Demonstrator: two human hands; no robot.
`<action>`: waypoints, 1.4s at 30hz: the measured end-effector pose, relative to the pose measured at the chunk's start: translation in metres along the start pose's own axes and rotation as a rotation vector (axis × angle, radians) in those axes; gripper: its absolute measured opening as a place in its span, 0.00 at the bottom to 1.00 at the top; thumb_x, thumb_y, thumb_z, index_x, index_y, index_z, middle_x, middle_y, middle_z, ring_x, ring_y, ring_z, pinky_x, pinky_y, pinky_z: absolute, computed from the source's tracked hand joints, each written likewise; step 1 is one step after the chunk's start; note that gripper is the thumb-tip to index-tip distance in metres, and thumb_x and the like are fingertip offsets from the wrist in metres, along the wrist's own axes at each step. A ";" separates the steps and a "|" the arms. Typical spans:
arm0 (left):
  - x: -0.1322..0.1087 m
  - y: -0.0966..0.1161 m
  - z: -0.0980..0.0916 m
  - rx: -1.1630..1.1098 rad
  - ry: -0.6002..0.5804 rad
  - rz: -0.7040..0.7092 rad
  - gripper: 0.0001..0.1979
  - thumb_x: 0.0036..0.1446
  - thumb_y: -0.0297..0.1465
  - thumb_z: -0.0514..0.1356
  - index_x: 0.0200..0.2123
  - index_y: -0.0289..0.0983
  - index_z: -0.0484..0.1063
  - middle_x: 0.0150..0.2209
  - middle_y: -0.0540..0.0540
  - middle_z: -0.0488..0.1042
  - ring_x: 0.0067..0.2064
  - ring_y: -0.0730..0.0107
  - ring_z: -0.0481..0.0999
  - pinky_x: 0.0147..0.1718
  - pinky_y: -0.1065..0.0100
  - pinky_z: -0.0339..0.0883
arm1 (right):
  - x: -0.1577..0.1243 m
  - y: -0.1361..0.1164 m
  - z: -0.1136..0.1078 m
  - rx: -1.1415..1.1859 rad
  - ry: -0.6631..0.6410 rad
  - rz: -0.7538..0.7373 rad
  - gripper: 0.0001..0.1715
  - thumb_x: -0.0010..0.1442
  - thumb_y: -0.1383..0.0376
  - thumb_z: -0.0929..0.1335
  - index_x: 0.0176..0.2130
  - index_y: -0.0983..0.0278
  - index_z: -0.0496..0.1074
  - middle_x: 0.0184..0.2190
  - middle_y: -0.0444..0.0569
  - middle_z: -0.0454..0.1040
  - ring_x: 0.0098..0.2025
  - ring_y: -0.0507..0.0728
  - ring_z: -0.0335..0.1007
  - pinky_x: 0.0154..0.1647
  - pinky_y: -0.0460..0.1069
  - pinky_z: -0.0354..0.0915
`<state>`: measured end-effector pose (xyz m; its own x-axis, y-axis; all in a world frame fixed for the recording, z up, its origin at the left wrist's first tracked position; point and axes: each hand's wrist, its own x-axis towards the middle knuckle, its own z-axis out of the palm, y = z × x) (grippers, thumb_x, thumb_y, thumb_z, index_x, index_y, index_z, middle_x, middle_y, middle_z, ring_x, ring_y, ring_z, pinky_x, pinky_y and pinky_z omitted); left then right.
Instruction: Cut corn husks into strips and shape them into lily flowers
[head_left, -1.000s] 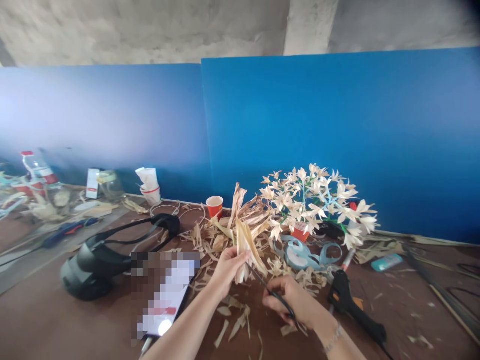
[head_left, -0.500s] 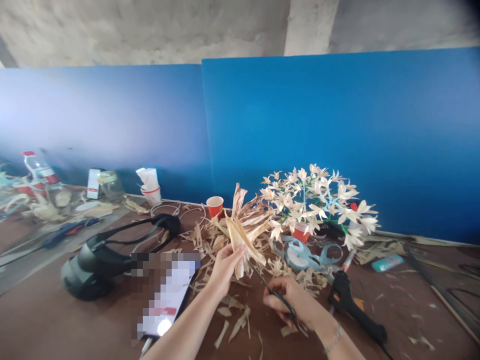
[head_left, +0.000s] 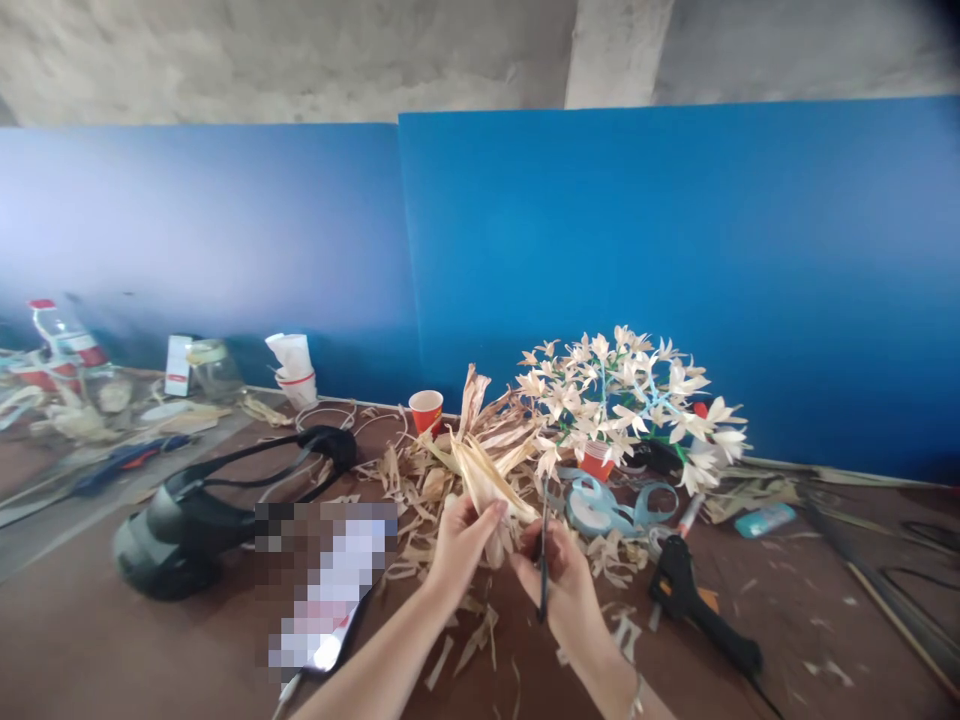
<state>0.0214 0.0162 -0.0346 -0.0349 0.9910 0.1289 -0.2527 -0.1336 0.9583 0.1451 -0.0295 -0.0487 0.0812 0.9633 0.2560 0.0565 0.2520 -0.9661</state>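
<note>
My left hand [head_left: 465,540] pinches a pale, dried corn husk [head_left: 484,475] between thumb and fingers above the scrap-strewn table. Close beside it, my right hand [head_left: 559,575] is closed around dark scissors [head_left: 543,560], whose blades point up and away from me. The right fingertips are at the husk's lower right edge; whether they grip it I cannot tell. Behind the husk lies a heap of brownish husks [head_left: 502,415]. To the right, many cream husk flowers [head_left: 600,385] on green stems stand in a red paper cup [head_left: 596,460].
Blue ribbon rolls [head_left: 592,505] and a black glue gun [head_left: 701,610] lie right of my hands. On the left are a phone [head_left: 337,590] with a cable and a black headset [head_left: 176,540]. An orange cup [head_left: 427,411] stands near the blue partition [head_left: 637,220].
My right hand has moved up and left to the husk, and the scissors have swung from slanting left to pointing upward. My left hand still holds the husk.
</note>
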 end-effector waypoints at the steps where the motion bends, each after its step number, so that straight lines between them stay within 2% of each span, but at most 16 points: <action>1: -0.001 0.001 0.001 0.023 -0.002 0.012 0.11 0.42 0.36 0.66 0.24 0.33 0.73 0.21 0.50 0.71 0.23 0.75 0.68 0.23 0.75 0.61 | 0.000 0.000 0.001 0.002 0.020 0.001 0.17 0.48 0.59 0.71 0.33 0.64 0.62 0.28 0.45 0.66 0.30 0.53 0.63 0.32 0.46 0.63; 6: 0.001 0.006 -0.002 0.044 0.025 0.040 0.12 0.43 0.36 0.65 0.21 0.33 0.71 0.18 0.51 0.69 0.21 0.76 0.65 0.21 0.75 0.58 | 0.001 0.004 0.000 0.002 0.004 0.035 0.15 0.48 0.61 0.70 0.34 0.64 0.62 0.29 0.47 0.67 0.30 0.53 0.65 0.32 0.46 0.63; 11: 0.008 0.008 -0.011 -0.110 0.106 0.050 0.12 0.45 0.37 0.64 0.24 0.33 0.71 0.21 0.50 0.71 0.23 0.76 0.67 0.24 0.75 0.60 | 0.002 0.002 -0.006 -0.192 -0.141 0.027 0.09 0.50 0.66 0.67 0.35 0.65 0.65 0.27 0.47 0.70 0.28 0.53 0.66 0.30 0.45 0.62; 16: 0.008 0.013 -0.011 -0.225 0.052 0.000 0.13 0.42 0.34 0.66 0.31 0.34 0.71 0.26 0.50 0.74 0.24 0.74 0.70 0.23 0.74 0.62 | -0.001 0.000 -0.011 -0.375 -0.166 0.011 0.11 0.49 0.69 0.64 0.37 0.65 0.69 0.24 0.46 0.71 0.27 0.54 0.67 0.31 0.46 0.63; 20: 0.007 0.013 -0.010 -0.255 0.025 -0.010 0.13 0.40 0.32 0.67 0.32 0.34 0.71 0.29 0.48 0.76 0.29 0.71 0.73 0.28 0.72 0.66 | 0.000 0.001 -0.010 -0.309 -0.167 0.024 0.16 0.47 0.70 0.65 0.39 0.67 0.69 0.26 0.46 0.71 0.28 0.53 0.66 0.31 0.45 0.63; 23: 0.009 0.013 -0.011 -0.256 0.053 -0.023 0.14 0.40 0.32 0.67 0.32 0.34 0.72 0.29 0.48 0.76 0.28 0.71 0.73 0.26 0.72 0.66 | 0.001 0.000 -0.009 -0.231 -0.188 0.065 0.11 0.47 0.68 0.67 0.34 0.67 0.69 0.24 0.44 0.69 0.27 0.51 0.64 0.28 0.44 0.61; 25: 0.010 0.014 -0.011 -0.238 0.096 -0.015 0.14 0.40 0.33 0.67 0.32 0.34 0.72 0.27 0.49 0.75 0.25 0.74 0.71 0.21 0.75 0.64 | 0.002 0.000 -0.008 -0.166 -0.234 0.148 0.10 0.47 0.65 0.69 0.32 0.67 0.69 0.21 0.43 0.67 0.24 0.50 0.62 0.25 0.44 0.59; 30: 0.011 0.012 -0.011 -0.203 0.167 0.035 0.13 0.38 0.33 0.68 0.29 0.33 0.73 0.25 0.50 0.74 0.22 0.78 0.69 0.17 0.78 0.61 | 0.000 -0.002 -0.007 0.019 -0.365 0.366 0.20 0.45 0.55 0.70 0.31 0.68 0.68 0.17 0.40 0.64 0.18 0.48 0.57 0.18 0.43 0.58; 35: 0.009 0.008 -0.009 -0.176 0.142 0.040 0.12 0.40 0.33 0.67 0.28 0.33 0.72 0.24 0.51 0.73 0.23 0.77 0.69 0.18 0.77 0.62 | -0.001 -0.009 -0.005 0.071 -0.356 0.419 0.25 0.41 0.50 0.71 0.30 0.68 0.68 0.15 0.39 0.64 0.16 0.47 0.58 0.16 0.42 0.58; 42: 0.005 0.011 -0.006 -0.131 0.103 0.037 0.11 0.42 0.33 0.66 0.29 0.33 0.71 0.24 0.50 0.74 0.22 0.77 0.70 0.18 0.77 0.60 | -0.001 -0.014 -0.006 0.075 -0.325 0.439 0.25 0.41 0.49 0.72 0.30 0.68 0.68 0.12 0.39 0.64 0.13 0.45 0.57 0.13 0.40 0.54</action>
<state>0.0128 0.0200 -0.0250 -0.1436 0.9811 0.1299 -0.3732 -0.1753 0.9110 0.1505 -0.0342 -0.0348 -0.2309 0.9555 -0.1836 0.0146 -0.1853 -0.9826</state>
